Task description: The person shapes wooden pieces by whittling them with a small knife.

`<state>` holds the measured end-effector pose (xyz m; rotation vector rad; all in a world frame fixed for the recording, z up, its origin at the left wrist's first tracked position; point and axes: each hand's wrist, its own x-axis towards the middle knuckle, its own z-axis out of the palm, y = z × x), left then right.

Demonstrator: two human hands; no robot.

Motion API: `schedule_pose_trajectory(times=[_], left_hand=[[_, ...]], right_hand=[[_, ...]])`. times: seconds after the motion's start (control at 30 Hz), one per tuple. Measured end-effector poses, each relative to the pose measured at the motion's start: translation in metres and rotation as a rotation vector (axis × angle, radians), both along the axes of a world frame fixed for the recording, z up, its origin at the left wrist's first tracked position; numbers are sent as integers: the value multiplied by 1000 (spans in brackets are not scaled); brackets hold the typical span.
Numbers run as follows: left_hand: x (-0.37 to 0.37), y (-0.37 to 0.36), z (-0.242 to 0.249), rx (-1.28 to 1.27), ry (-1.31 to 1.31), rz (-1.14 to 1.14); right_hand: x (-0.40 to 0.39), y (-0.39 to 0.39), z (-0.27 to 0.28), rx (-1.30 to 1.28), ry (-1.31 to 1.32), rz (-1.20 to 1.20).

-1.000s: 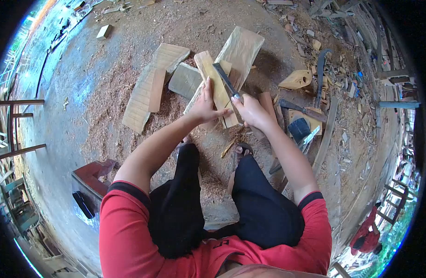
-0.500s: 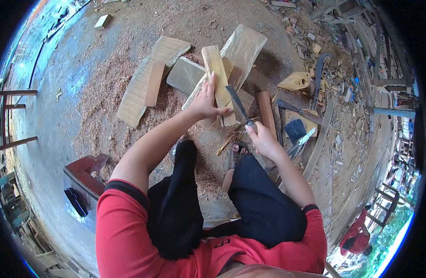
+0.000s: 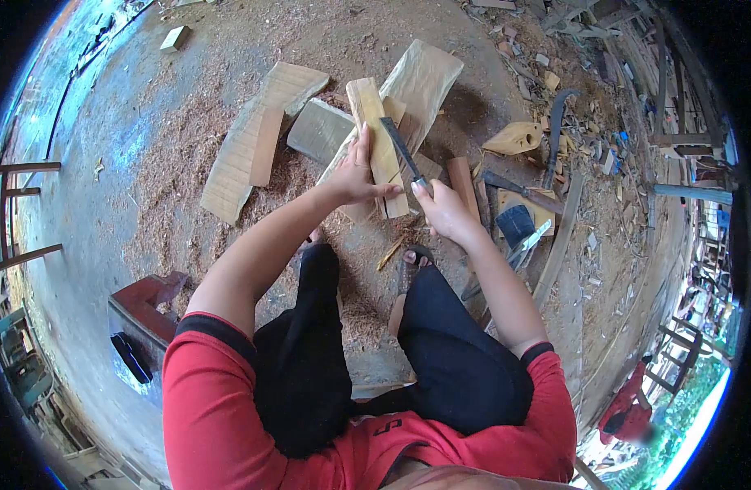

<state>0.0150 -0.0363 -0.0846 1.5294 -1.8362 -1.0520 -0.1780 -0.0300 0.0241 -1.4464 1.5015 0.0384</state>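
Observation:
My left hand (image 3: 355,175) grips a pale wooden block (image 3: 379,155), its fingers along the left side and its thumb across the near end. The block stands tilted among other cut pieces, its far end raised over them. In my right hand (image 3: 446,212) is a knife (image 3: 401,147) with a long, dark, blunt-ended blade. The blade points up and left, overlapping the block's right edge in this view. My right fingers wrap the handle and hide most of it. Behind the block lies a broad rough plank (image 3: 424,82), and a grey-faced wood piece (image 3: 320,131) sits to its left.
A long board (image 3: 228,180) lies left on wood shavings. To the right are a hatchet (image 3: 522,193), a curved blade (image 3: 557,122), a carved wooden piece (image 3: 513,140) and a dark cup-like object (image 3: 516,224). A red-brown box (image 3: 143,314) stands lower left. Another person (image 3: 628,412) is at far right.
My right hand and the knife have moved up and left, bringing the blade against the block's right side in view. My left hand keeps its hold; the whole view has shifted slightly.

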Motion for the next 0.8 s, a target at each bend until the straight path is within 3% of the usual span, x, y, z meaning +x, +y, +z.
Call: schedule_pose_trajectory(times=[0.47,0.53,0.8], left_hand=[[0,-1,14,74,-3,-11],[0,-1,16,148,1,-38],[1,-4,7,132,16,-30]], right_hand=[[-25,39,6,122,-67,-39],[-20,30,1,7,-8,0],[13,-29,1,-58,-13,0]])
